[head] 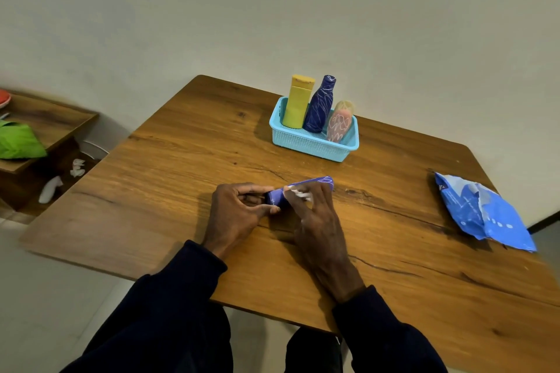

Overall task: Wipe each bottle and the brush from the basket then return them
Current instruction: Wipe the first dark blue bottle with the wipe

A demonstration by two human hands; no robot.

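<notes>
A purple bottle [306,186] lies sideways just above the table's middle, held between both hands. My left hand [239,210] grips its dark cap end. My right hand [315,215] pinches a small white wipe [300,193] against the bottle's side. Farther back stands a light blue basket [306,142]. In it are a yellow bottle [298,101], a dark blue bottle with white lines [321,104] and a pink bottle with a pale yellow top [341,121]. No brush is visible.
A crumpled blue wipes pack [481,210] lies on the wooden table [181,166] at the right. A low wooden shelf [45,130] with a green cloth [18,141] stands at the left; white crumpled wipes [51,189] lie on the floor beside it.
</notes>
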